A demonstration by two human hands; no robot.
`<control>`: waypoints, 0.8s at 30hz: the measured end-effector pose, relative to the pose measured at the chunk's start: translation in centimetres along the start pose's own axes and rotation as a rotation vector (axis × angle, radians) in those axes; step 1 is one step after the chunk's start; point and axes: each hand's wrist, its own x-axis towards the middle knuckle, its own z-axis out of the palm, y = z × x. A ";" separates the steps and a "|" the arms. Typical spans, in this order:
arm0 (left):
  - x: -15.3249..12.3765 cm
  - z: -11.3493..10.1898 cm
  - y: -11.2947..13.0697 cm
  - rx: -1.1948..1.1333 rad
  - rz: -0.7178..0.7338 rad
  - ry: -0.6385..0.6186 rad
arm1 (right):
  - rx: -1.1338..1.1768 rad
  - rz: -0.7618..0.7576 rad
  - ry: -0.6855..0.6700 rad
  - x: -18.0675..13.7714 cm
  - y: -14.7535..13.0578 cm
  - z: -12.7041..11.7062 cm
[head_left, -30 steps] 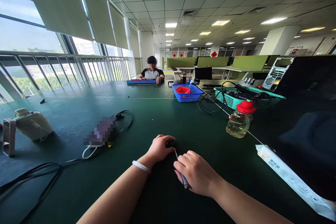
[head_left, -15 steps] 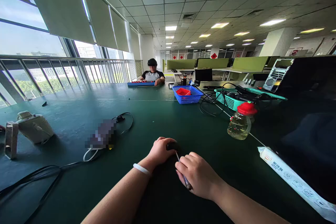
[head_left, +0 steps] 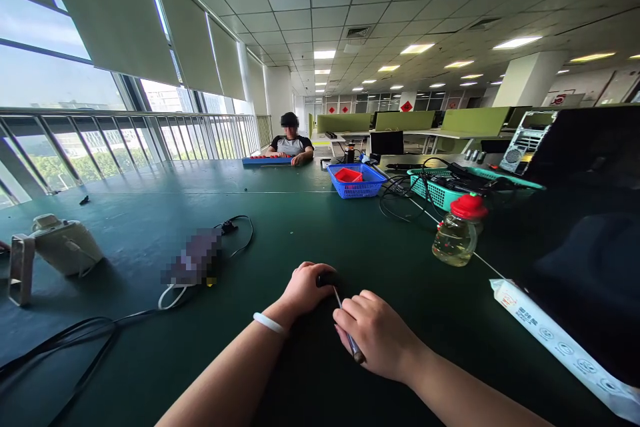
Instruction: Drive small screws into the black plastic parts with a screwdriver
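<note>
Screwdriver [head_left: 354, 349] clenched in right hand [head_left: 376, 337], tip on black part [head_left: 326, 278] clasped by left hand [head_left: 304, 288]

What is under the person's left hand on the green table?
A small black object peeks out under the left hand; the hand covers the rest, hiding its shape. The right hand's thin metal tool points at it.

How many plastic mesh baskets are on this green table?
2. A blue basket sits mid-table, far side, with a red tray inside; a teal basket stands just right of it, holding cables. Others may hide behind the dark gear at right.
</note>
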 end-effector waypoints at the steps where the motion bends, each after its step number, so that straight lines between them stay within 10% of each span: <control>1: 0.0 0.0 0.0 0.001 0.001 -0.002 | -0.011 0.002 -0.015 0.0 -0.1 0.0; 24: 0.0 -0.1 0.2 -0.002 -0.017 -0.005 | 0.023 0.077 -0.038 0.3 0.0 -0.5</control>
